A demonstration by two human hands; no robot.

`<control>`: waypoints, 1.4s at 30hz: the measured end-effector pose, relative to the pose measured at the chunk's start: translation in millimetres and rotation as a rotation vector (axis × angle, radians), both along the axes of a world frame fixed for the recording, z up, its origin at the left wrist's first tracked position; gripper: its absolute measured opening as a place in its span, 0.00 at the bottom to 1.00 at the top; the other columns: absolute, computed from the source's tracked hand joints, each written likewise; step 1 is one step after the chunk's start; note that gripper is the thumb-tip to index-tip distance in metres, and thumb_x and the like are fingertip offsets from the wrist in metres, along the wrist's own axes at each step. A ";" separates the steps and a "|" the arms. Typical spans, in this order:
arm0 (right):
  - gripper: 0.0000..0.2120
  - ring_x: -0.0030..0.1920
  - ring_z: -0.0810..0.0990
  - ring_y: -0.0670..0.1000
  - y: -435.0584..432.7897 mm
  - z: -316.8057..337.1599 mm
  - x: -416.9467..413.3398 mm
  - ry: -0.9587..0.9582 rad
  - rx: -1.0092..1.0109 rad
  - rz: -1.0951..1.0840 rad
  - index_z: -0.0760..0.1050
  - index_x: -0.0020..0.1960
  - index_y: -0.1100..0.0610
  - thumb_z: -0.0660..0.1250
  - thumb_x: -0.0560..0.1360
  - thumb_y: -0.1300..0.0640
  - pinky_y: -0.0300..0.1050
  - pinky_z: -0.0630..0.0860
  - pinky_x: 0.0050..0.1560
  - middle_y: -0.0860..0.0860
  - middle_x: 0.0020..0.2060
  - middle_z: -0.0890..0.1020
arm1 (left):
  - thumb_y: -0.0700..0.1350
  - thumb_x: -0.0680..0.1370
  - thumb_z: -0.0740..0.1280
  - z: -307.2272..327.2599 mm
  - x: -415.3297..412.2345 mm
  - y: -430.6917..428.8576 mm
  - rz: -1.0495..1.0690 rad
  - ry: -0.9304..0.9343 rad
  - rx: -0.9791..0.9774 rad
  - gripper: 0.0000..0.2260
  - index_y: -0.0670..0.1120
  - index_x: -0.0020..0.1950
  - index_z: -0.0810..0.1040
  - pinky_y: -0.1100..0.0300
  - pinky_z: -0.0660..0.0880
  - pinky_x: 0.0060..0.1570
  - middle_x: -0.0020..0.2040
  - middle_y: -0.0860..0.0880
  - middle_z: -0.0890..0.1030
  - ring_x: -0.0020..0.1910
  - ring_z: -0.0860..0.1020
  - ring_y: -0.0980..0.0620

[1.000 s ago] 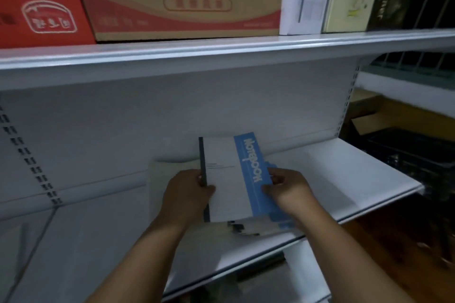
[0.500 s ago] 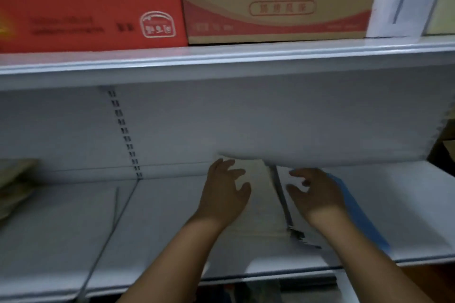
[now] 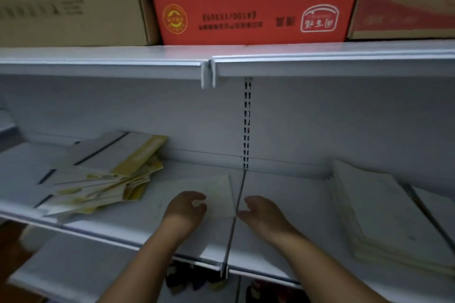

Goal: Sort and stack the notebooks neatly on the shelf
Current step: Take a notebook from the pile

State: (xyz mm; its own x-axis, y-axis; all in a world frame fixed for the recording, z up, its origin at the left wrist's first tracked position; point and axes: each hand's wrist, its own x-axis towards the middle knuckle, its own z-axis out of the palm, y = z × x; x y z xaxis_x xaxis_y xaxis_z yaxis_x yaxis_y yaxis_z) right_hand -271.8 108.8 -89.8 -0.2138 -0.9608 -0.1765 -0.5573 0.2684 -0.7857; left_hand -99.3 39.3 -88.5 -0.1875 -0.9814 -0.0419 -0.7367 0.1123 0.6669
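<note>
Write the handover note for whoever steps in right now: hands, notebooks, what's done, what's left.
Left hand: empty, fingers loosely curled, over a single pale notebook lying flat on the shelf beside its seam.
Right hand: empty, just right of the seam.
Done: neat stack of pale notebooks at the right.
Left: the yellow-striped notebooks at the left lie fanned and askew; square them up and place the single one.

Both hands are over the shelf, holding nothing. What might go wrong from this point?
1. The fanned pile of yellow notebooks reaches the shelf's front edge; a nudge might tip some off.
2. The single pale notebook by the left hand lies beside the seam between shelf panels; sliding it rightward may snag its edge there.
</note>
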 end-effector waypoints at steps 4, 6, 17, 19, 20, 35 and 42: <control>0.27 0.65 0.71 0.51 -28.6 -3.8 22.6 -0.050 0.049 -0.044 0.65 0.70 0.60 0.65 0.75 0.50 0.33 0.62 0.52 0.52 0.65 0.70 | 0.51 0.76 0.61 -8.0 28.3 -17.8 0.028 -0.389 0.063 0.18 0.55 0.67 0.69 0.48 0.59 0.69 0.70 0.51 0.67 0.69 0.66 0.49; 0.22 0.55 0.71 0.48 -37.1 -1.9 26.7 -0.132 0.069 -0.096 0.67 0.64 0.57 0.67 0.74 0.51 0.35 0.66 0.46 0.51 0.55 0.70 | 0.52 0.76 0.59 -9.9 26.9 -16.5 -0.019 -0.457 0.045 0.20 0.55 0.68 0.66 0.48 0.61 0.67 0.70 0.51 0.66 0.69 0.64 0.49; 0.14 0.41 0.78 0.50 -23.8 24.5 23.8 -0.617 0.000 -0.173 0.72 0.51 0.54 0.56 0.75 0.70 0.48 0.80 0.43 0.50 0.43 0.77 | 0.59 0.73 0.66 11.3 25.6 -16.5 -0.211 -0.432 0.155 0.28 0.53 0.70 0.63 0.57 0.68 0.64 0.69 0.47 0.65 0.67 0.66 0.46; 0.17 0.41 0.78 0.49 -13.9 41.4 12.3 -0.601 -0.089 -0.158 0.75 0.50 0.52 0.56 0.74 0.71 0.45 0.81 0.39 0.50 0.42 0.79 | 0.58 0.71 0.68 24.0 21.5 -16.1 -0.164 -0.324 0.113 0.30 0.53 0.71 0.63 0.58 0.69 0.61 0.69 0.46 0.65 0.66 0.69 0.46; 0.18 0.40 0.79 0.49 -7.9 50.6 2.7 -0.586 -0.127 -0.158 0.76 0.50 0.51 0.56 0.74 0.70 0.42 0.80 0.35 0.50 0.42 0.80 | 0.57 0.71 0.70 30.8 18.0 -15.1 -0.141 -0.243 0.064 0.32 0.52 0.71 0.63 0.57 0.70 0.61 0.70 0.46 0.66 0.65 0.70 0.45; 0.27 0.52 0.78 0.54 123.9 81.2 -217.1 -0.614 -0.448 -0.647 0.63 0.71 0.59 0.67 0.74 0.63 0.44 0.77 0.50 0.58 0.59 0.76 | 0.36 0.76 0.64 56.6 -192.0 102.1 -0.307 0.628 0.406 0.09 0.44 0.53 0.80 0.52 0.78 0.47 0.47 0.44 0.84 0.44 0.82 0.43; 0.22 0.63 0.74 0.51 143.4 55.6 -246.0 -0.339 -0.327 -0.470 0.70 0.68 0.59 0.67 0.74 0.61 0.44 0.71 0.64 0.55 0.66 0.74 | 0.38 0.59 0.63 55.7 -247.1 122.6 -0.299 0.661 0.363 0.18 0.43 0.46 0.81 0.55 0.79 0.40 0.41 0.44 0.84 0.39 0.82 0.46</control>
